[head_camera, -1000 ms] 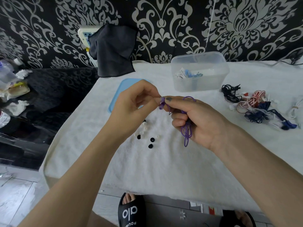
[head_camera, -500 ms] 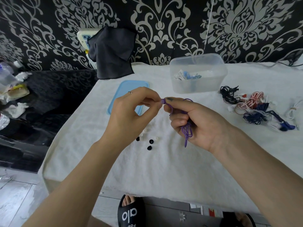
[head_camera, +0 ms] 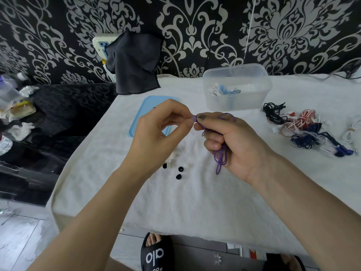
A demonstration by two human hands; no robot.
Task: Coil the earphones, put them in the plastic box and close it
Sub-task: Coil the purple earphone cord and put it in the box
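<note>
My right hand point(head_camera: 232, 141) grips coiled purple earphones point(head_camera: 220, 157); loops of the cord hang below the fingers and one loop shows above the knuckles. My left hand point(head_camera: 162, 132) pinches the purple end of the cord at my right thumb tip. Both hands hover above the white cloth-covered table point(head_camera: 195, 202). The clear plastic box point(head_camera: 236, 87) stands open behind them and holds white and blue earphones. Its blue lid point(head_camera: 144, 112) lies flat to the left, partly hidden by my left hand.
A pile of black, red-white, navy and white earphones point(head_camera: 304, 130) lies at the right. Small black and white ear tips point(head_camera: 178, 169) sit under my hands. A dark cloth point(head_camera: 134, 63) hangs on the wall. A cluttered black surface point(head_camera: 23, 114) lies to the left.
My left hand has lifted slightly and its pinch has closed up against my right thumb tip. The purple coil stays in my right hand.
</note>
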